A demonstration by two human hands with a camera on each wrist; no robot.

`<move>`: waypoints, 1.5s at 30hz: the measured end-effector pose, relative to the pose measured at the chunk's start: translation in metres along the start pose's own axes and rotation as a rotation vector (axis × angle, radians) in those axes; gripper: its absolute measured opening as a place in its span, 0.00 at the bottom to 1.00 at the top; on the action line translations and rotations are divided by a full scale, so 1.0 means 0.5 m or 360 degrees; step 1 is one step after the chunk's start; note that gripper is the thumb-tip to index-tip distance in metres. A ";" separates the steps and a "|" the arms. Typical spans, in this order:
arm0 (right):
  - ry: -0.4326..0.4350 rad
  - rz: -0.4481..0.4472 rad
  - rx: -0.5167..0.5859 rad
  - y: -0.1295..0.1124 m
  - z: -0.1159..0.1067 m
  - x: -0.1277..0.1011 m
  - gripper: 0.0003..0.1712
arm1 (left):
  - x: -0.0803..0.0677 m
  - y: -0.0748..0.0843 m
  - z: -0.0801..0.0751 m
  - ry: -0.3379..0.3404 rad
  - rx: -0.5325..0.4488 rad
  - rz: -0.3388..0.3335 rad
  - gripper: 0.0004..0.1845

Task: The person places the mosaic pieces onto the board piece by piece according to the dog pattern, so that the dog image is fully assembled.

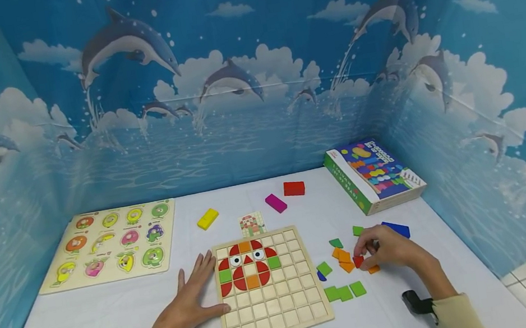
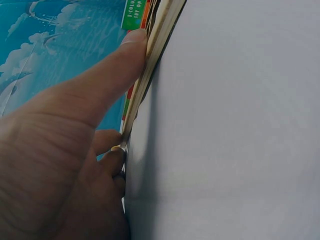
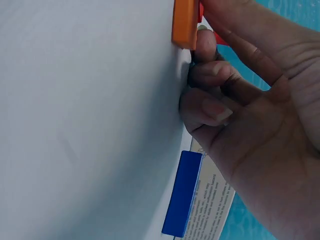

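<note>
A square wooden grid board [image 1: 286, 319] lies on the white table, with red, green, orange and eye tiles set in its upper left cells. My left hand [image 1: 189, 305] rests at the board's left edge, fingers extended, thumb touching the side; the left wrist view shows the thumb [image 2: 120, 60] against the rim. Right of the board, my right hand [image 1: 388, 247] pinches a red tile [image 1: 358, 261] between thumb and fingers. Around it lie orange tiles [image 1: 342, 256], green tiles [image 1: 345, 293] and a blue piece [image 1: 397, 229]. In the right wrist view an orange tile [image 3: 185, 22] partly hides the red one.
A small pattern card [image 1: 252, 224] touches the board's top edge. Behind are yellow [image 1: 207, 218], magenta [image 1: 276, 203] and red blocks [image 1: 294, 188]. A fruit puzzle board [image 1: 120, 268] lies at the left; a game box [image 1: 374, 175] stands at the back right.
</note>
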State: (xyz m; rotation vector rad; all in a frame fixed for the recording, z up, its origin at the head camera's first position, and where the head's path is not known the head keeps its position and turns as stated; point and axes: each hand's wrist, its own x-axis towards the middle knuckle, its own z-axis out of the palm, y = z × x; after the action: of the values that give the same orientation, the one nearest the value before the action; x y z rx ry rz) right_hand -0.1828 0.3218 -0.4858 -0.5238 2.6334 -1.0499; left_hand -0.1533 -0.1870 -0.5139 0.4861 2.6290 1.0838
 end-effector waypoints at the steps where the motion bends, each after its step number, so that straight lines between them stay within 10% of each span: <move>1: -0.0001 0.0003 -0.0003 -0.002 0.000 0.002 0.11 | 0.000 -0.001 0.000 0.0002 0.0000 0.0000 0.64; 10: -0.0022 0.0134 -0.0021 -0.024 -0.005 0.016 0.09 | 0.001 -0.001 0.000 0.0009 0.0000 0.0000 0.64; 18: -0.0027 -0.0161 0.0189 -0.053 0.002 0.044 0.11 | 0.000 -0.001 0.000 0.0015 -0.0013 0.0015 0.64; 45: 0.0050 -0.0228 0.0304 -0.220 0.200 0.160 0.03 | 0.000 -0.011 0.010 0.0096 -0.0070 0.0124 0.64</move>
State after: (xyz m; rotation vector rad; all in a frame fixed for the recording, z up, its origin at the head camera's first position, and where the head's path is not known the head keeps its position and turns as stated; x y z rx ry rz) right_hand -0.1928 0.1531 -0.4876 -0.6648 2.5169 -1.3467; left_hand -0.1526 -0.1878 -0.5213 0.5587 2.6520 1.1953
